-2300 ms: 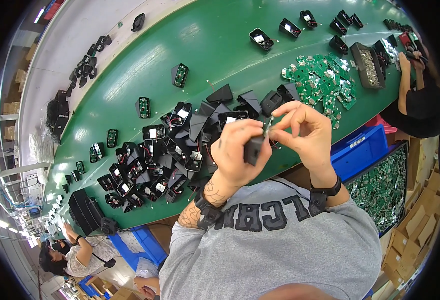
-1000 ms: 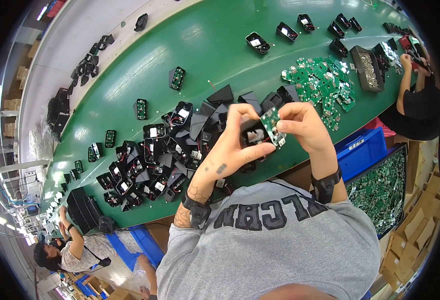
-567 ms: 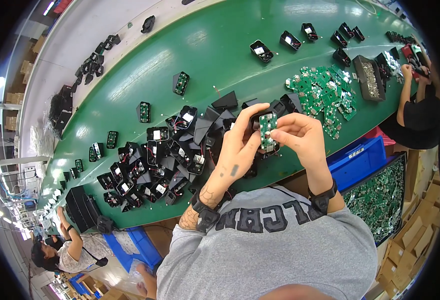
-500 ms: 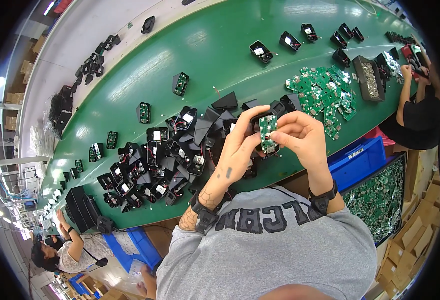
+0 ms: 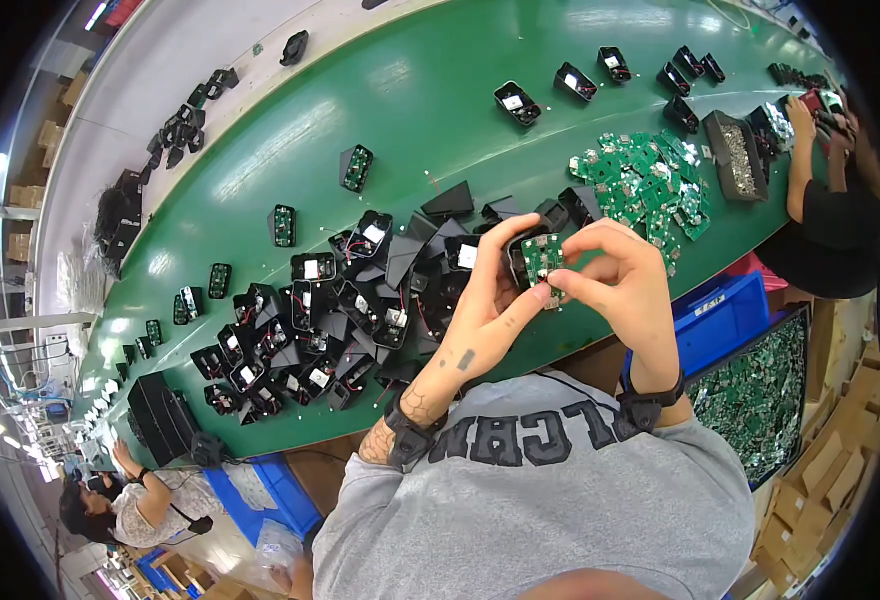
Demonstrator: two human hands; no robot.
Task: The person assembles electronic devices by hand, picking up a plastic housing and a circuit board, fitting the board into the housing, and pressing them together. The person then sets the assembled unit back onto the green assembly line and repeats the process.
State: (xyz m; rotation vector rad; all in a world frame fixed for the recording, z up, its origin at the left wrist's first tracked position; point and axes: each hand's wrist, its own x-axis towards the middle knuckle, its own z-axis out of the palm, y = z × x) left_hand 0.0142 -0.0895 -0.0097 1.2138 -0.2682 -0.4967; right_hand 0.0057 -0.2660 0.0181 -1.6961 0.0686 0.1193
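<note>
A green circuit board [image 5: 541,258] is at the mouth of a black plastic housing [image 5: 516,252] in front of my chest. My left hand [image 5: 490,310] is wrapped round the housing, its thumb pressed to the board's lower edge. My right hand [image 5: 622,290] pinches the board between thumb and fingers from the right. My fingers hide much of the housing, so I cannot tell how far the board sits inside it. Just left of my hands lies a heap of open black housings [image 5: 363,306] with white blocks and red wires. Loose green boards [image 5: 645,180] are piled beyond my right hand.
Housings with boards [image 5: 357,168] stand spaced along the green table [image 5: 400,120]. A box of small metal parts [image 5: 737,160] is at the right, near a co-worker's arm [image 5: 802,160]. Blue bins [image 5: 725,320] flank me below the table edge. Another person [image 5: 150,505] works at left.
The board has tilted and shifted slightly in my fingers. My left thumb has moved onto its lower edge, and my right hand has moved a little to the right.
</note>
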